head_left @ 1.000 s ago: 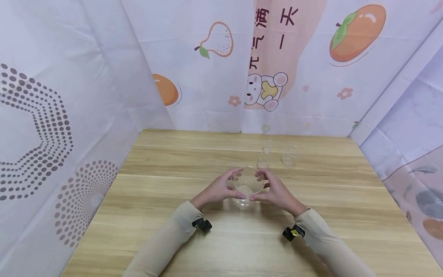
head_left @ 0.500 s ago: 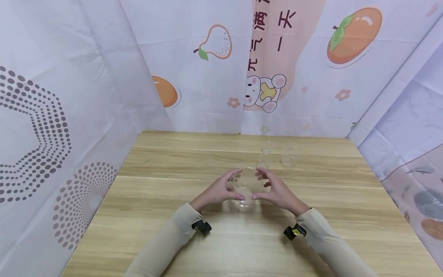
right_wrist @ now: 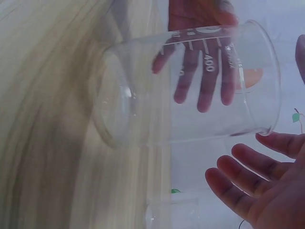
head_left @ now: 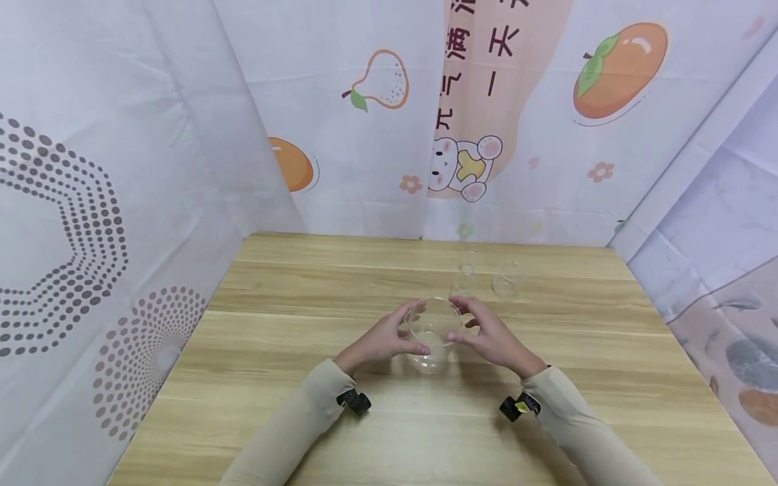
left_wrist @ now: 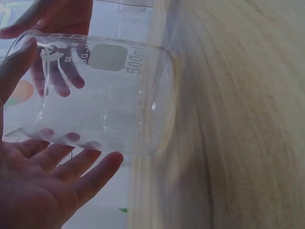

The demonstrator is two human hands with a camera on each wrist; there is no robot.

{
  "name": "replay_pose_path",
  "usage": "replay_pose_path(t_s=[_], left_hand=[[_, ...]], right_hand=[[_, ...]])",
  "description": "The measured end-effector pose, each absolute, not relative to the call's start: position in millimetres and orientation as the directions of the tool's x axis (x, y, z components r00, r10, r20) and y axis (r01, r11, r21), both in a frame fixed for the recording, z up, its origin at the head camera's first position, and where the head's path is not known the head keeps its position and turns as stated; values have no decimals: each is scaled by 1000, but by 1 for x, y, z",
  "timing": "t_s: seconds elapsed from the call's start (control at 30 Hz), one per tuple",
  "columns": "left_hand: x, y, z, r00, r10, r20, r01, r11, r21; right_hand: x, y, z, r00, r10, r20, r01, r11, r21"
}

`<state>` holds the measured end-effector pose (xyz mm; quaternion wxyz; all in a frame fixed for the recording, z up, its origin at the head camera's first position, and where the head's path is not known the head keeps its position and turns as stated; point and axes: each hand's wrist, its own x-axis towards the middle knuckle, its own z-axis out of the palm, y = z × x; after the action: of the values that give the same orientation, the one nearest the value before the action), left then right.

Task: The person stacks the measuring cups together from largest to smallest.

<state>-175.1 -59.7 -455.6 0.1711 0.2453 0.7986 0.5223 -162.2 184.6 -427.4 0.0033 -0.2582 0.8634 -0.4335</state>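
A clear glass beaker, marked 500 ml in the left wrist view, stands upright on the wooden table between both hands. My left hand holds its left side; in the left wrist view the thumb lies at the rim of the beaker and the fingers lie along the wall. On the other side is my right hand, its fingers loosely spread. The right wrist view has the index fingertip by the rim of the beaker, with the other right fingers and thumb apart from the glass.
Behind the beaker, toward the back right, stand small clear glass vessels, hard to make out against the wood. Another faint glass vessel is left of them. A printed curtain hangs along the back edge of the table.
My right thumb has lifted away from the beaker's near side, and the right hand has loosened. The left hand stays on the beaker. The head view has tilted slightly upward.
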Motion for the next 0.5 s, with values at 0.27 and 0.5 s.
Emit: replay_pose_path(t_s=[0.27, 0.5], left_hand=[[-176, -60, -457, -815, 580, -16, 199, 304, 932], [-176, -60, -460, -818, 575, -11, 194, 294, 936]], right_hand=[[-166, 188, -424, -869, -439, 227, -447, 499, -742], [-168, 187, -415, -876, -437, 204, -432, 523, -735]])
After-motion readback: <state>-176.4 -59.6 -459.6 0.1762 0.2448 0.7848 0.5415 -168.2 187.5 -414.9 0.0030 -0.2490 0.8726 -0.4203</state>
